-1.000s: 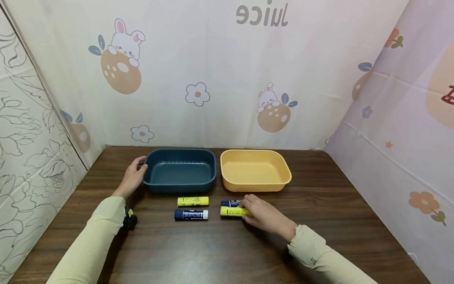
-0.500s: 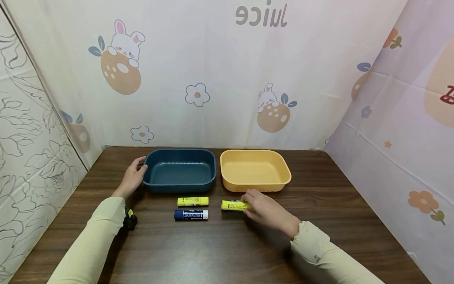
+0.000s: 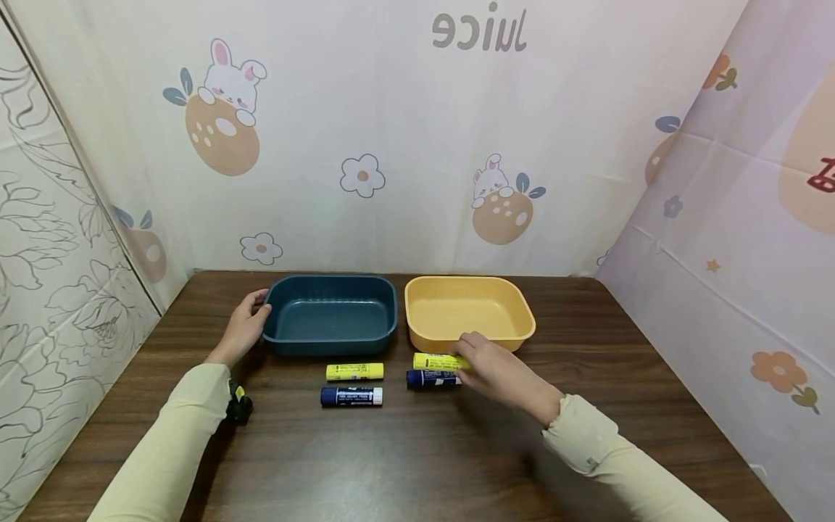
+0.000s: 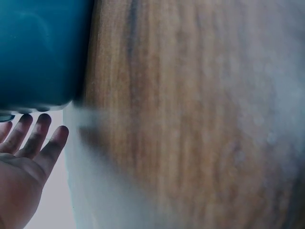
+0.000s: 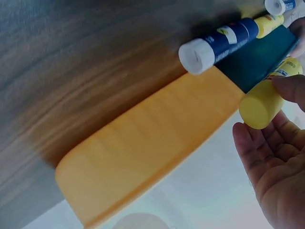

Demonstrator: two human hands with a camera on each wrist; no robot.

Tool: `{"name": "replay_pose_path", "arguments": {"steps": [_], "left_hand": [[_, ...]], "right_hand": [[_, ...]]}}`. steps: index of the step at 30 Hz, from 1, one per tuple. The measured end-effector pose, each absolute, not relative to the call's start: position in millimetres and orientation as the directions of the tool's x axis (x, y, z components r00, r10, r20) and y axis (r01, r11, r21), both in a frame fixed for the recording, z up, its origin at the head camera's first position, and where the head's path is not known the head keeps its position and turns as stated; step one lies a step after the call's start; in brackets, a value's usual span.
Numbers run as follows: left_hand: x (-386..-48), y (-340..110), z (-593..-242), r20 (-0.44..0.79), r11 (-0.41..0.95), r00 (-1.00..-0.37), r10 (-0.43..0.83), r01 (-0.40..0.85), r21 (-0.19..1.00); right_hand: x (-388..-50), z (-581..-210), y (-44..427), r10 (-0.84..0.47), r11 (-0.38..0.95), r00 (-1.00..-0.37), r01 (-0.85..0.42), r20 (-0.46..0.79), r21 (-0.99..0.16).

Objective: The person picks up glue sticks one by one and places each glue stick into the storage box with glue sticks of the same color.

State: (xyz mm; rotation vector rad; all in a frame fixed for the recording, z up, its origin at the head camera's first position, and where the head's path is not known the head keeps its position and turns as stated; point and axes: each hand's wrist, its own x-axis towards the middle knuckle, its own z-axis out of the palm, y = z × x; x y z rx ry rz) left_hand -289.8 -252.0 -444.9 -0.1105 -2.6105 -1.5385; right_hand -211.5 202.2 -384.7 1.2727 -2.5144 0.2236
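My right hand [image 3: 499, 370] pinches a yellow glue stick [image 3: 438, 362] between thumb and fingers, in front of the yellow bin [image 3: 471, 342]. In the right wrist view that yellow glue stick [image 5: 261, 104] is raised off the table. A dark blue glue stick [image 3: 430, 379] with a white cap lies just below it, its right end hidden by the hand in the head view. At the dark blue bin [image 3: 329, 346], my left hand [image 3: 244, 326] touches the left side; in the left wrist view its fingers [image 4: 35, 136] are extended beside the bin's wall.
Left of centre on the brown table [image 3: 339, 464] lie another yellow glue stick [image 3: 355, 372] and, nearer me, another dark blue one [image 3: 351, 396]. Both bins stand side by side near the patterned curtain [image 3: 404, 94] at the back.
My right hand has lifted the yellow glue stick and carried it away from me, over the dark blue one towards the yellow bin. My left hand stays at the dark blue bin.
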Motion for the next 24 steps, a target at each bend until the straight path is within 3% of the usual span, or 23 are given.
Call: {"name": "replay_pose_path", "arguments": {"steps": [6,18,24], "left_hand": [[-289,-252,-443,0.133,0.482,-0.991,0.010,0.121,0.868],[-288,-252,-443,0.132,0.479,-0.991,0.009,0.120,0.869],[-288,-253,-444,0.144,0.469,-0.990,0.016,0.134,0.873]], "right_hand": [[-219,-375,207,-0.733,0.603,-0.560,-0.798,0.385,-0.012],[-236,-354,219,-0.665,0.686,-0.647,-0.727,0.374,-0.037],[-243,-350,227,-0.653,0.700,-0.659,-0.713,0.372,-0.035]]}}
